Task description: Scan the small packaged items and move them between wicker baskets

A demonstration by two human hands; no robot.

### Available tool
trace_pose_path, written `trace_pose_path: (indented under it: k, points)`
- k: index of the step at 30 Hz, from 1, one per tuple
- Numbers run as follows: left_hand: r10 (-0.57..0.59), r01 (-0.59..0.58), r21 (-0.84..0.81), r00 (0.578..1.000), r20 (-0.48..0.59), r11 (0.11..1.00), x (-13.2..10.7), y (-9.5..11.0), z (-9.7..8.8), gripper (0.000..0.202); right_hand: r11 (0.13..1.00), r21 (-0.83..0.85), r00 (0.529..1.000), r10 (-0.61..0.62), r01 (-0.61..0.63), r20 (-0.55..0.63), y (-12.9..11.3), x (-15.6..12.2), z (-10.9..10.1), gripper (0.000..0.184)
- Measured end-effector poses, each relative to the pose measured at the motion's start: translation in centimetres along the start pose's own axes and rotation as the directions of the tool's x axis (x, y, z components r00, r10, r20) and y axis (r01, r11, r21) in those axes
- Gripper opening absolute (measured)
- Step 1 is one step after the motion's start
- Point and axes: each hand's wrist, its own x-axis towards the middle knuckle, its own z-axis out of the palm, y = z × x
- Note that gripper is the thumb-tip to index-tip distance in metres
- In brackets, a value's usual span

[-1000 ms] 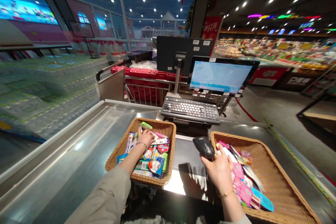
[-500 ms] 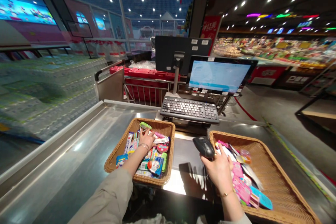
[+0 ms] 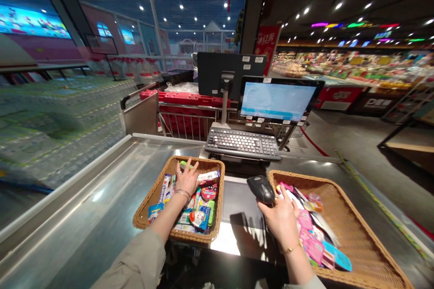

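My left hand (image 3: 187,179) reaches into the left wicker basket (image 3: 137,216), fingers spread over small packaged goods. Around it lie a white-and-purple packet (image 3: 208,175), a round red item (image 3: 209,192), a blue-and-white pack (image 3: 200,217) and a blue packet (image 3: 155,212). What is under the palm is hidden. My right hand (image 3: 281,215) is wrapped round a black barcode scanner (image 3: 260,188), its head pointing left. That hand is beside the right wicker basket (image 3: 356,221), which holds pink packs (image 3: 312,246) and a blue item (image 3: 337,256).
A keyboard (image 3: 242,142) and a lit screen (image 3: 278,100) stand behind the steel counter (image 3: 98,198). Behind them is a metal cart (image 3: 190,119) with red contents. Stacked bottle packs (image 3: 68,117) fill the left side.
My left hand has shifted slightly up and left within the basket, its fingers spreading wider. My right hand keeps the scanner in nearly the same place. The whole view has tilted a little.
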Motion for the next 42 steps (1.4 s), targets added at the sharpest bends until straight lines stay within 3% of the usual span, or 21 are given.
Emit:
trace_pose_path:
  k: [6, 15, 28, 36, 42]
  points:
    - [-0.049, 0.044, -0.044, 0.990, -0.133, 0.998, 0.5, 1.1, -2.4, 0.021, 0.999, 0.018, 0.999, -0.035, 0.035, -0.010, -0.9, 0.1, -0.3, 0.024]
    - [-0.021, 0.003, -0.081, 0.976, -0.218, 0.997, 1.4, 4.2, -4.2, 0.022, 0.999, 0.006, 0.999, -0.041, 0.042, -0.031, -1.7, -0.2, -1.0, 0.027]
    - [0.076, -0.132, -0.186, 0.956, -0.283, 0.974, 2.9, 9.2, -3.6, 0.028, 0.999, 0.008, 0.999, -0.050, 0.050, 0.012, -2.9, -0.6, -1.7, 0.024]
    - [0.077, -0.151, -0.195, 0.937, -0.342, 0.969, 3.2, 10.0, -2.8, 0.027, 0.999, 0.026, 0.999, -0.035, 0.035, 0.028, -3.3, -0.7, -2.1, 0.027]
    - [0.066, -0.138, -0.206, 0.944, -0.322, 0.969, 3.2, 10.3, -2.9, 0.027, 0.999, 0.016, 0.999, -0.044, 0.044, 0.018, -3.5, -0.7, -2.3, 0.028]
